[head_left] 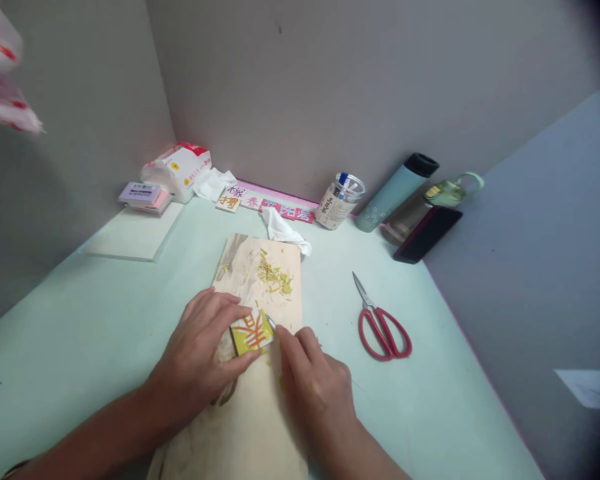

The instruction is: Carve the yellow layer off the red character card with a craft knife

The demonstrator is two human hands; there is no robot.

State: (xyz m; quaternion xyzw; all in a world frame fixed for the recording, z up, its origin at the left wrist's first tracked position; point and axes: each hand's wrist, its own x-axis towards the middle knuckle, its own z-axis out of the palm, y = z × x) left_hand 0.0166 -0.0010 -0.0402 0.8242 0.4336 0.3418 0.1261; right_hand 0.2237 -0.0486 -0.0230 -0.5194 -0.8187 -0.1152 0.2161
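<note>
On a long wooden board lies a small square carving block, its top yellow and white with an orange-red character. My left hand grips the block by its edges, thumb on the near side and fingers on the far side. In my right hand is a thin carving knife; only its metal tip shows, at the block's right edge, and the handle is hidden in my fist. Yellow-green shavings are scattered on the board beyond the block.
Red-handled scissors lie to the right. Along the back stand a tissue pack, a clear jar, a blue tumbler, a green bottle and a dark phone. Crumpled tissue touches the board's far end; character tiles line the wall.
</note>
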